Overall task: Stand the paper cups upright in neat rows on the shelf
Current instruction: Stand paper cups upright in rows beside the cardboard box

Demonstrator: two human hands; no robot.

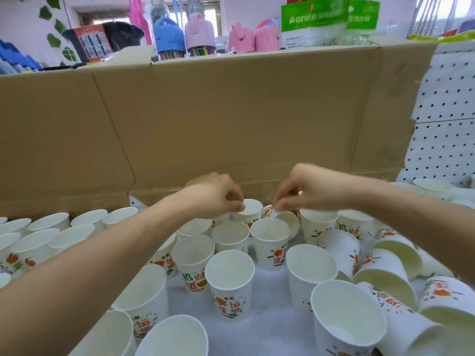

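Left fingers (237, 205): curled down, thumb and fingertips drawn together, pinching the near rim of the back cup (253, 211).
Right fingers (281, 202): bunched and slightly blurred, pinching the tipped cup (286, 220) at its printed side.
Left hand (216, 194): knuckles up, reaching over the standing cups from the left, forearm bare.
Right hand (308, 191): knuckles up, reaching in from the right, level with the left hand and near it.
Back cup: upright, mouth up, close to the cardboard at the rear of the shelf.
Tipped cup: tilted over just beside the back cup, its mouth turned toward the camera and to the right.
Standing cups (230, 283): white, printed with oranges and red characters, loosely grouped in the middle and front of the shelf; more stand in rows on the left (48, 222).
Fallen cups (385, 276): lie on their sides in a jumble on the right, some leaning on each other.
Shelf (267, 322): pale surface, showing between the cups.
Cardboard (231, 116): a flattened brown box standing as a wall behind the cups.
Pegboard (447, 119): white, to the right of the cardboard.
Above the cardboard: pink and blue containers (171, 34) and a green-labelled bag (313, 21).
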